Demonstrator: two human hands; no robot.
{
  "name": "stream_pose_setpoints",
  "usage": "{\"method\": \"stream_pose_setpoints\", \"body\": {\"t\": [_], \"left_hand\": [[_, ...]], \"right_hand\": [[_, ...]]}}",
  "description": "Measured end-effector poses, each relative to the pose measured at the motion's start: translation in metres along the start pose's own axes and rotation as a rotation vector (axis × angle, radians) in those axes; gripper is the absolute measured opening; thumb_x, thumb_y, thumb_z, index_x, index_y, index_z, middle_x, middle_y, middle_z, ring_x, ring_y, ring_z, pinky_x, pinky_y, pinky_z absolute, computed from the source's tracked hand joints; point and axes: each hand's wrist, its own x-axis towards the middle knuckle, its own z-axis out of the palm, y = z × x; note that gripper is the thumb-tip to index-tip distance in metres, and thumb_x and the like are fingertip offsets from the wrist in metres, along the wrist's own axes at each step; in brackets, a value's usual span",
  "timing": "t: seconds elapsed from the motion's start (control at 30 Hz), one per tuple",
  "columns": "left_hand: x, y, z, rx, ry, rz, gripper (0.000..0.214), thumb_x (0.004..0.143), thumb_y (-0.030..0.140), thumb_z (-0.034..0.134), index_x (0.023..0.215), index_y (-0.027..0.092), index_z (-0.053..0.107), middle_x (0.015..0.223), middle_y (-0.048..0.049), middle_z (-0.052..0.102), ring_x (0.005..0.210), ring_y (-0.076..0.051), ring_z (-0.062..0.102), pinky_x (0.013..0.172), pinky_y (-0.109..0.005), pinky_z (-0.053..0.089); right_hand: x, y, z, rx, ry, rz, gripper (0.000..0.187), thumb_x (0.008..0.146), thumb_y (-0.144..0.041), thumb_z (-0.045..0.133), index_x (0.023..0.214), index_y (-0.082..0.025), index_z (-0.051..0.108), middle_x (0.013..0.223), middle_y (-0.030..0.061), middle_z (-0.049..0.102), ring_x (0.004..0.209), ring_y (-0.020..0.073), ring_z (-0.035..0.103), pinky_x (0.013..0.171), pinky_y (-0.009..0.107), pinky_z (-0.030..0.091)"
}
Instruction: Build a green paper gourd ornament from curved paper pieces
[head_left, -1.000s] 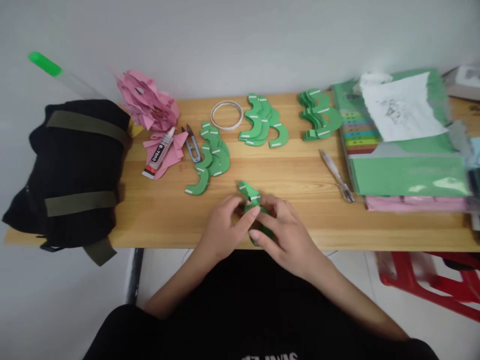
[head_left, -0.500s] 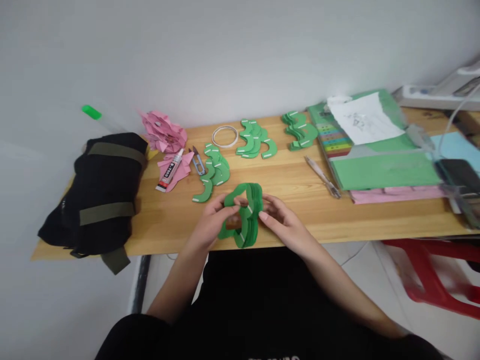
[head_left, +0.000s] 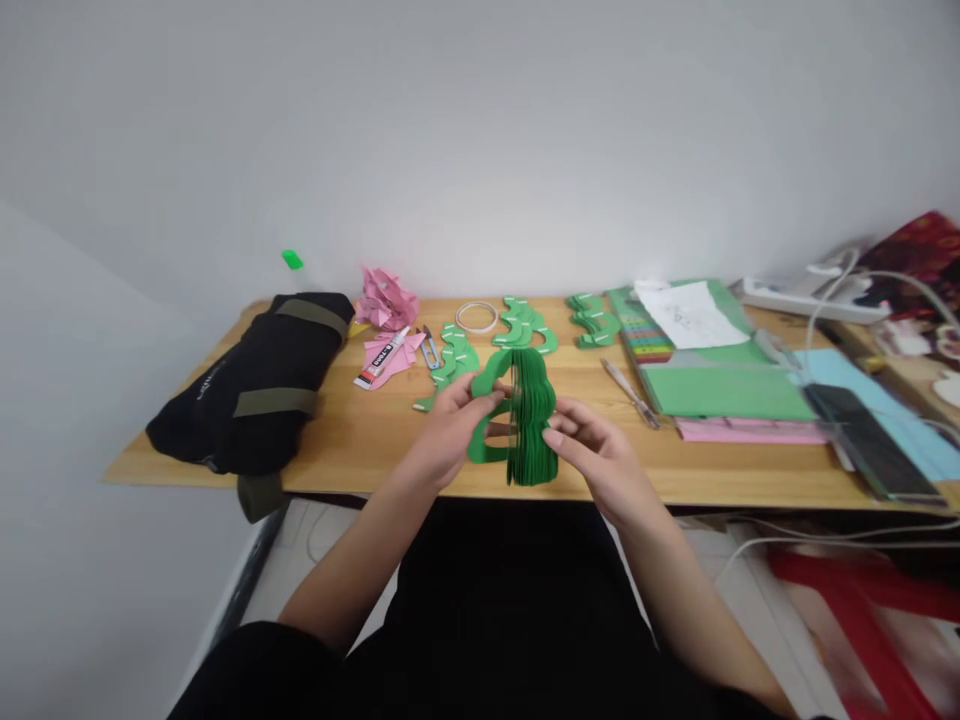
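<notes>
Both hands hold up a stack of joined green paper cut-outs [head_left: 525,415] above the near edge of the wooden table [head_left: 360,440]. My left hand [head_left: 450,425] pinches an opened outer leaf on the left side. My right hand [head_left: 600,455] grips the fanned stack from the right. Behind them lie loose green curved pieces [head_left: 450,362], a second pile [head_left: 525,325] and a third pile [head_left: 592,318].
A black bag [head_left: 255,385] lies at the table's left end. Near it are pink paper [head_left: 386,300], a glue tube [head_left: 377,360], snips [head_left: 429,350] and a tape ring [head_left: 477,317]. Scissors [head_left: 631,393], coloured sheets [head_left: 720,390], a phone [head_left: 862,435] and a power strip [head_left: 810,300] sit right.
The green stack has been lifted from the tabletop and spread open into a fan. The camera has tilted up and back, showing more of the table's right end.
</notes>
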Motion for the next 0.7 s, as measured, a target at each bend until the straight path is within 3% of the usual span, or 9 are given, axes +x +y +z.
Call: {"method": "stream_pose_setpoints", "body": {"t": [0.13,0.23,0.4,0.47,0.57,0.7], "left_hand": [[0.002,0.016,0.005,0.055,-0.057,0.099,0.026,0.067,0.025,0.080,0.081,0.014,0.062,0.074,0.0020,0.065,0.061,-0.008,0.058,0.052,-0.017,0.046],[0.006,0.029,0.009,0.079,-0.108,0.150,0.029,0.064,0.025,0.082,0.080,0.014,0.061,0.069,0.0031,0.063,0.058,-0.007,0.057,0.053,-0.017,0.046],[0.012,0.046,0.018,0.018,-0.235,0.076,0.026,0.066,0.025,0.076,0.086,0.014,0.064,0.078,-0.0013,0.065,0.065,-0.010,0.057,0.049,-0.017,0.043],[0.014,0.051,0.021,-0.027,-0.297,0.046,0.023,0.068,0.028,0.072,0.084,0.014,0.066,0.081,-0.0038,0.065,0.069,-0.011,0.057,0.048,-0.017,0.041],[0.014,0.057,0.026,-0.010,-0.348,0.115,0.024,0.070,0.034,0.072,0.081,0.013,0.067,0.084,-0.0046,0.065,0.071,-0.011,0.055,0.051,-0.018,0.040],[0.011,0.061,0.030,0.172,-0.346,0.227,0.035,0.063,0.030,0.084,0.089,0.016,0.066,0.084,-0.0013,0.065,0.075,-0.011,0.058,0.063,-0.020,0.045]], "right_hand": [[-0.003,-0.017,-0.003,0.096,0.042,0.044,0.035,0.062,-0.036,0.081,0.093,-0.024,0.070,0.080,-0.0006,0.068,0.078,0.0146,0.061,0.072,0.026,0.047],[-0.001,-0.029,-0.003,0.175,-0.027,0.088,0.035,0.065,-0.038,0.075,0.097,-0.023,0.072,0.091,0.0030,0.073,0.085,0.0195,0.065,0.073,0.028,0.049],[0.010,-0.041,-0.002,0.340,-0.025,0.124,0.035,0.067,-0.031,0.068,0.101,-0.028,0.072,0.098,-0.0014,0.076,0.089,0.0195,0.068,0.077,0.030,0.053],[0.016,-0.045,-0.002,0.374,-0.029,0.131,0.030,0.069,-0.030,0.066,0.097,-0.027,0.073,0.094,-0.0031,0.076,0.082,0.0178,0.069,0.079,0.032,0.054],[0.021,-0.051,-0.001,0.383,-0.082,0.167,0.021,0.069,-0.033,0.064,0.087,-0.024,0.073,0.083,-0.0022,0.076,0.074,0.0193,0.069,0.083,0.039,0.055],[0.025,-0.060,0.006,0.353,-0.116,0.124,0.021,0.070,-0.035,0.061,0.082,-0.024,0.072,0.088,0.0016,0.076,0.099,0.0269,0.068,0.092,0.046,0.053]]}}
